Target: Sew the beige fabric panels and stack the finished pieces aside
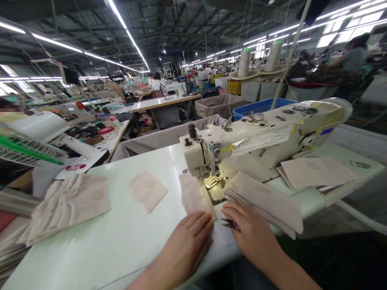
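My left hand [193, 237] lies with its fingers flat on the near end of a beige fabric piece [193, 197], which reaches up to the needle area of a cream sewing machine [266, 137]. Closed around small thread snips [230, 224], my right hand [246, 229] has the dark blades pointing left. Its fingertips are at the edge of a stack of beige fabric pieces [266, 197] to the right of the needle; I cannot tell whether they touch it. The machine's lamp lights the metal presser foot and guide [216, 182].
On the pale green table [136, 237], a small beige piece [148, 189] and a fanned fabric pile [75, 201] lie to the left. More pieces [317, 171] rest at the right. A white fan [39, 133], thread cones [244, 62] and a blue basket [260, 106] stand around the table.
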`<action>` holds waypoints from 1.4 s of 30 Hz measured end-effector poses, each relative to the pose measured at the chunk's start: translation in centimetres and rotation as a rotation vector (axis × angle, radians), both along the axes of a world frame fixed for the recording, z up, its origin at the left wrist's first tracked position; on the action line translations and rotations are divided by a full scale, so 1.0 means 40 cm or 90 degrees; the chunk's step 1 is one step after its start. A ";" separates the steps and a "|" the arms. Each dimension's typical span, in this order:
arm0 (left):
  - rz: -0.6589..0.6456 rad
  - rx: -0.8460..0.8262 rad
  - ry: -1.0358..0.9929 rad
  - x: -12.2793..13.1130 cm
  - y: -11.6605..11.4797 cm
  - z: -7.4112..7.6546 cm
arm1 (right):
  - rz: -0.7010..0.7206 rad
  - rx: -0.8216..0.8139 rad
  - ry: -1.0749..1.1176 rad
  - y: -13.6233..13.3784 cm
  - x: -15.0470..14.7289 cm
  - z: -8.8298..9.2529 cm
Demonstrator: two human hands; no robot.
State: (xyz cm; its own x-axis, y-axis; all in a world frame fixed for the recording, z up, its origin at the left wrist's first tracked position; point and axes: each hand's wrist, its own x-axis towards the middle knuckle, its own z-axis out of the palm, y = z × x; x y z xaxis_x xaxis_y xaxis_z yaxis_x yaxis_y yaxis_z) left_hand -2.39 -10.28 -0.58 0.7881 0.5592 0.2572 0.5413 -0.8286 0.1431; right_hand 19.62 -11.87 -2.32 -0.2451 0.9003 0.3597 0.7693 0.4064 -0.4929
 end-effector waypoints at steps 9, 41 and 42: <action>0.005 0.012 -0.007 -0.007 0.045 -0.008 | -0.320 -0.024 -0.152 0.059 0.200 0.034; 0.036 0.014 -0.040 -0.025 0.203 0.003 | -0.330 -0.147 -0.149 0.105 0.260 0.023; 0.039 0.009 -0.039 -0.026 0.208 0.005 | -0.326 -0.144 -0.146 0.107 0.261 0.021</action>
State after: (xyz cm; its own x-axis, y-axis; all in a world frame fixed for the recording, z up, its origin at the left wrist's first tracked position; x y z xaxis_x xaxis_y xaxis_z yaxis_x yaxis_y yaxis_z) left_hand -3.42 -1.97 -0.38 0.7353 0.6014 0.3124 0.5812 -0.7967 0.1656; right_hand 30.07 -7.60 -1.49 0.1904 0.9724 0.1346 0.9365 -0.1388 -0.3221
